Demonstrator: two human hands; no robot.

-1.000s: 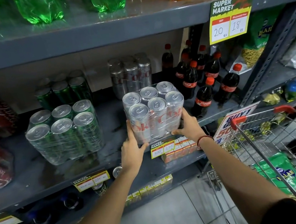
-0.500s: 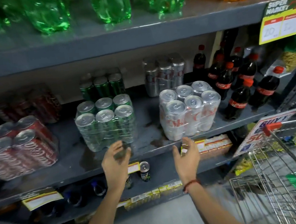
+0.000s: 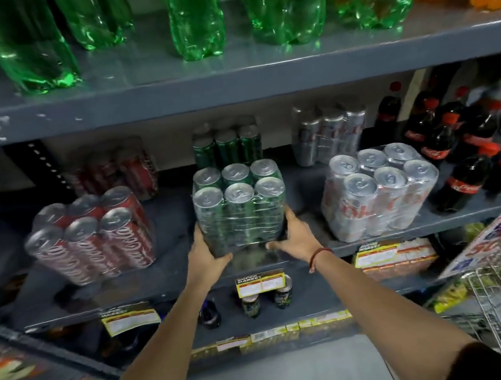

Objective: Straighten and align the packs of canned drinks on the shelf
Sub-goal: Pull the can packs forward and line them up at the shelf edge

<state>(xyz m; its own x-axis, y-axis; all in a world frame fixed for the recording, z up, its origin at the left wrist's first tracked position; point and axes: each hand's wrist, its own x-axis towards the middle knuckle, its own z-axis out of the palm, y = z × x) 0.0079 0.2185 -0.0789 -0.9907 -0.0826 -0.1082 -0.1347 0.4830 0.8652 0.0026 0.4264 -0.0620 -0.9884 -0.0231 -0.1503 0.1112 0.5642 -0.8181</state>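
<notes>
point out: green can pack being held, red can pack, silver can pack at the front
green can pack (image 3: 242, 220), head view, front wrapped face.
red can pack (image 3: 97, 243), head view, front face of the cans.
silver can pack (image 3: 381, 198), head view, front face of the cans.

bare shelf (image 3: 180, 233) gaps flank green pack (image 3: 241, 214)

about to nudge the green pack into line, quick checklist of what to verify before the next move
1. Both hands on the green pack: ok, left hand and right hand hold its lower corners.
2. Wrap intact: ok, no tear visible.
3. Room beside the red pack: ok, clear gap.
4. Room beside the silver pack: ok, clear gap.
5. Space behind: cannot tell, the rear green pack stands close.
6. Front edge square to the shelf: cannot tell, hands cover the base.
</notes>
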